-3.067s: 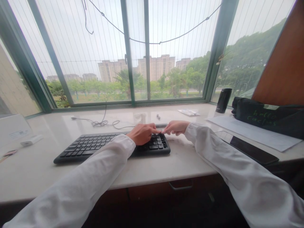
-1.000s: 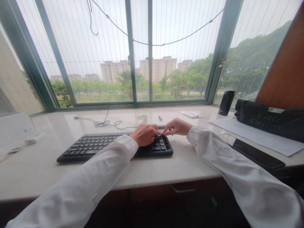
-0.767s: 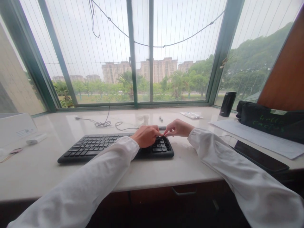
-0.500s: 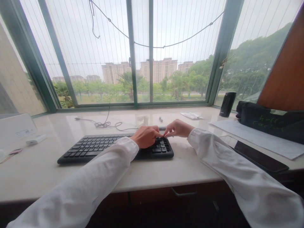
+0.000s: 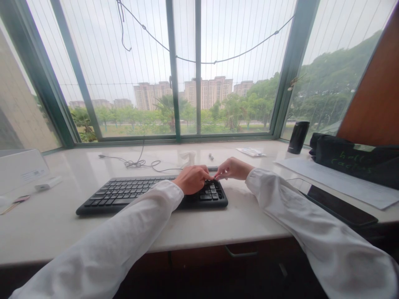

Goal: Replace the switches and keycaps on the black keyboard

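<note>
A black keyboard (image 5: 123, 193) lies on the white tabletop, its number pad to the right. My left hand (image 5: 192, 179) rests over that right part with the fingers curled and the index finger reaching toward the top right keys. From the other side my right hand (image 5: 233, 168) comes in, thumb and fingertips pinched together at the pad's upper right corner. The fingertips of both hands meet there. Whatever sits between them is too small and covered to make out. Some keys under my left hand are hidden.
Behind the keyboard lie a coiled cable (image 5: 137, 162), a tiny grey piece (image 5: 211, 156) and a small packet (image 5: 250, 152). To the right are a phone (image 5: 341, 205), white paper (image 5: 330, 182), a dark bag (image 5: 358, 160) and a black cylinder (image 5: 298, 137). A white adapter (image 5: 48, 183) sits left.
Both hands stay at the same corner of the keyboard. My right fingertips have shifted very slightly left, closer against my left index finger.
</note>
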Tool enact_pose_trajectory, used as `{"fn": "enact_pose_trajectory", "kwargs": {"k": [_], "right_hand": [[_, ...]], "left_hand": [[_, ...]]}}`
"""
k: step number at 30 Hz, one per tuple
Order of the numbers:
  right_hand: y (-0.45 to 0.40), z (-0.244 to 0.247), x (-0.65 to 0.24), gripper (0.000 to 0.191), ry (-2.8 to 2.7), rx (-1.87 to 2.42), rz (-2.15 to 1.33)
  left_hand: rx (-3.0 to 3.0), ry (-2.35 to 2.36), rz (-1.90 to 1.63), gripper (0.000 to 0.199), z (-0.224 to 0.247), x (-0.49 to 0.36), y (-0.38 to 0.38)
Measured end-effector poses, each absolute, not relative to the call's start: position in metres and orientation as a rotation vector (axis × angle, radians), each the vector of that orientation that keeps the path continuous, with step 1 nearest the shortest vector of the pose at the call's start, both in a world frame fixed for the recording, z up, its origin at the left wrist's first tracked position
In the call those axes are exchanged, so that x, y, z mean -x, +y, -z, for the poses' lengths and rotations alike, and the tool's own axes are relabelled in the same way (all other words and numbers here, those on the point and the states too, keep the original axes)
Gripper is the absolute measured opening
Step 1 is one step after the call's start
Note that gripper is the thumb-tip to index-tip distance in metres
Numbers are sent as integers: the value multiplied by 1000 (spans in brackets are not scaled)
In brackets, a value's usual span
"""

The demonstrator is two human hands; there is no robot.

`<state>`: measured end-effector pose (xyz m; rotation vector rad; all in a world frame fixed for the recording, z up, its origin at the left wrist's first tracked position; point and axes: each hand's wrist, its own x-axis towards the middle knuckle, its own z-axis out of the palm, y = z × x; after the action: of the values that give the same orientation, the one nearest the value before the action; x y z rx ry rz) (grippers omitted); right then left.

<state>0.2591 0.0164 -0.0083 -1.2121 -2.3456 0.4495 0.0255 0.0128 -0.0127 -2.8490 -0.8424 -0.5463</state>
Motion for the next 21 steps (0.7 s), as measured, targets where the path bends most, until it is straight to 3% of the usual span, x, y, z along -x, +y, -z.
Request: {"fn": "enact_pose_trajectory", "kwargs": {"k": [21], "right_hand": [[27, 15, -265, 46, -2319, 1212, -630]], "left_hand": [[2901, -821, 589, 47, 11, -29, 13]]}}
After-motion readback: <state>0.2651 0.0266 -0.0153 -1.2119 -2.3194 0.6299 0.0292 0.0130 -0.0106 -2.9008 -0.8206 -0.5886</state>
